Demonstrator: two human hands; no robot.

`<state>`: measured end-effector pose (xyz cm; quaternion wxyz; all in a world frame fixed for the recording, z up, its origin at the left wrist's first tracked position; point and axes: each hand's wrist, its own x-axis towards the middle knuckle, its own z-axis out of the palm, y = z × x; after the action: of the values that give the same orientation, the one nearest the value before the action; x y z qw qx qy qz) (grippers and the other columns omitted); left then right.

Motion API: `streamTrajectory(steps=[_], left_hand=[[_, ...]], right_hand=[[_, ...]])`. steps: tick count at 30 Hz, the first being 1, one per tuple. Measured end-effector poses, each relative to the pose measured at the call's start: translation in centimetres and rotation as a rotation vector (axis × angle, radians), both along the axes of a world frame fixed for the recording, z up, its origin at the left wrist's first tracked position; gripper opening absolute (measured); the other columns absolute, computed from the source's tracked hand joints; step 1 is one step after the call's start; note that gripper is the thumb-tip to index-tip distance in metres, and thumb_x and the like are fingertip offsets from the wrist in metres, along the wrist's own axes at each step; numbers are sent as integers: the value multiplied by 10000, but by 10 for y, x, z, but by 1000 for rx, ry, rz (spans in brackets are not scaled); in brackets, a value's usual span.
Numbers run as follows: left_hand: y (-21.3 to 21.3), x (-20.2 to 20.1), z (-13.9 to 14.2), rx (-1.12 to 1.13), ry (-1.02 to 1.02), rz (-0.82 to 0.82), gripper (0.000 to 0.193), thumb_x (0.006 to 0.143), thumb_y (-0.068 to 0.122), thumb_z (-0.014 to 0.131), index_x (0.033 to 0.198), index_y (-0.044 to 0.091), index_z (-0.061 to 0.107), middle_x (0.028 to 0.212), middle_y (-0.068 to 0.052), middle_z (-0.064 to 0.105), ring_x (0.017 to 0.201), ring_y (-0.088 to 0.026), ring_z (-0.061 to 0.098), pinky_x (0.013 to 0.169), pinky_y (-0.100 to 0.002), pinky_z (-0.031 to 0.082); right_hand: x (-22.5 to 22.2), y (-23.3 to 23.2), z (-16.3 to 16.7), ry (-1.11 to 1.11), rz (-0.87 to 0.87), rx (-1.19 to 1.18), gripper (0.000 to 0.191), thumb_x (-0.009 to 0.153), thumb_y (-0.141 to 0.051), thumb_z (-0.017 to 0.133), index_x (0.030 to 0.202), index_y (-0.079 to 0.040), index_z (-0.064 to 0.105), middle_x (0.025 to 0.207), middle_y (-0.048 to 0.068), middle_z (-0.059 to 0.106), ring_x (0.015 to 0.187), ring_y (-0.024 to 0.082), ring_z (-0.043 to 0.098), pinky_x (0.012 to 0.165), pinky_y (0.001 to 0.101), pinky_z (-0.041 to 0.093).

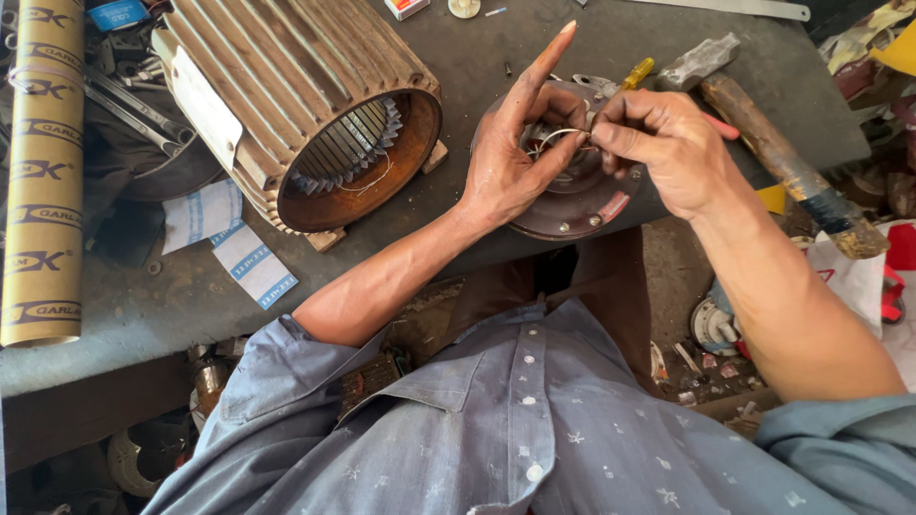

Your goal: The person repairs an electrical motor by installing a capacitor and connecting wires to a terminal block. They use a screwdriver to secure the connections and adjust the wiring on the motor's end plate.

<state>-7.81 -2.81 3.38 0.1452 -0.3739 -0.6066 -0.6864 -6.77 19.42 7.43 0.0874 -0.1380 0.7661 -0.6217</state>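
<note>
- At the workbench's [124, 315] near edge, the left hand [510, 157] and right hand [658, 143] pinch a thin wire [553, 136] over a round motor cover [572, 195] (index finger raised).
- Farther left: a ribbed motor housing [296, 105], a cardboard tube [43, 172].
- Toward the right edge lies a hammer [773, 153].

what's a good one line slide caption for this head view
Both hands, left hand and right hand, pinch a thin wire loop over a round motor end cover, beside a finned motor housing.
</note>
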Motion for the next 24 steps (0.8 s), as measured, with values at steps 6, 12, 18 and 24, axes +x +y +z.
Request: streamTrajectory(steps=[6, 12, 18, 24], left_hand=[[-2, 0, 0, 9, -29, -26, 884, 1008, -70, 702, 1671, 285, 238, 1023, -12, 709, 962, -107, 719, 901, -301, 633], [-1, 0, -1, 2, -7, -4, 882, 1009, -59, 709, 1671, 288, 242, 1010, -8, 703, 943, -101, 700, 872, -295, 618], [-2, 0, -2, 4, -29, -20, 859, 1005, -56, 701, 1640, 284, 233, 1001, -10, 700, 934, -104, 693, 864, -310, 605], [-1, -1, -2, -11, 2, 2, 893, 1001, -51, 710, 1670, 305, 239, 1000, -4, 702, 950, -106, 717, 881, -308, 636]], right_hand=[[14, 3, 6, 739, -143, 658, 156, 1107, -175, 727, 1083, -22, 708, 965, 82, 732, 861, 162, 709, 777, 283, 522], [19, -5, 15, 1161, -133, 800, 177, 1015, -165, 865, 993, -71, 717, 937, 53, 713, 899, 238, 714, 787, 335, 554], [15, -5, 19, 952, -62, 672, 240, 1047, -217, 837, 953, -36, 709, 913, 78, 704, 854, 215, 683, 737, 330, 522], [4, -2, 7, 263, 27, 189, 278, 1044, -280, 741, 946, -24, 693, 843, 71, 676, 794, 112, 611, 766, 294, 476]])
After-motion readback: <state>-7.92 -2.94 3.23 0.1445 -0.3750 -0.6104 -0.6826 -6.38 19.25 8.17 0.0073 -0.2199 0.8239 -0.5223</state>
